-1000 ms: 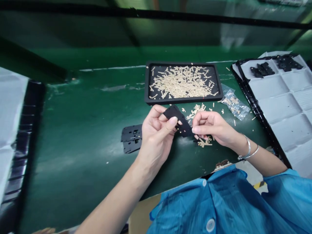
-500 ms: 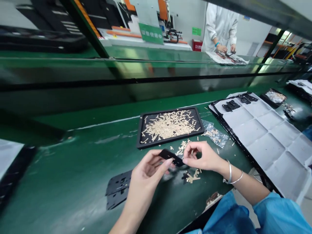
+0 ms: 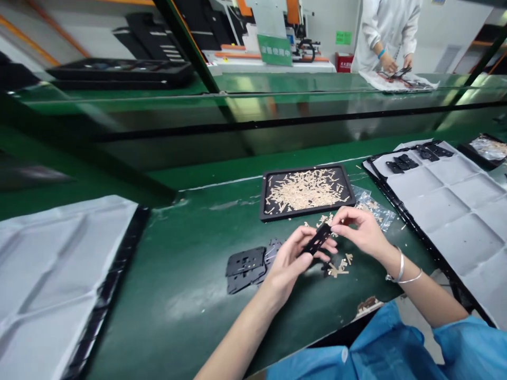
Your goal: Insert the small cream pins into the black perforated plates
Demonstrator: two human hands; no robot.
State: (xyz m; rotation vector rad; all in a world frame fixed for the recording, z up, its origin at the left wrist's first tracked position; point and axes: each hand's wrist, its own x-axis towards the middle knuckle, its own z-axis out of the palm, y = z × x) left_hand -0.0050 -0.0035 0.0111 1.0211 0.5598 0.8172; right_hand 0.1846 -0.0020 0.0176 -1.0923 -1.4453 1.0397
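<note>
A thin black plate with small slots (image 3: pixel 317 239) is gripped by my left hand (image 3: pixel 292 259), thumb on its near face and fingers behind it. My right hand (image 3: pixel 358 228) pinches at the plate's upper right end; anything small between its fingertips is hidden. Beyond both hands lies a black tray (image 3: pixel 262 198) filled with small beige strips (image 3: pixel 304 190). More strips (image 3: pixel 339 268) are scattered just below my right hand. Left of my left hand, several flat black plates (image 3: pixel 245 266) overlap on the green table (image 3: pixel 182 279).
A clear bag with strips (image 3: pixel 376 208) touches the tray's right side. A large white-lined tray (image 3: pixel 447 211) with black parts stands right, another white-lined tray (image 3: pixel 71 274) left. Across the green partition, a person in white (image 3: pixel 390 37) handles parts.
The view has swung left, bringing the left tray and more stacked plates into sight. The held plate has been turned to slope upward to the right, with both hands still at it.
</note>
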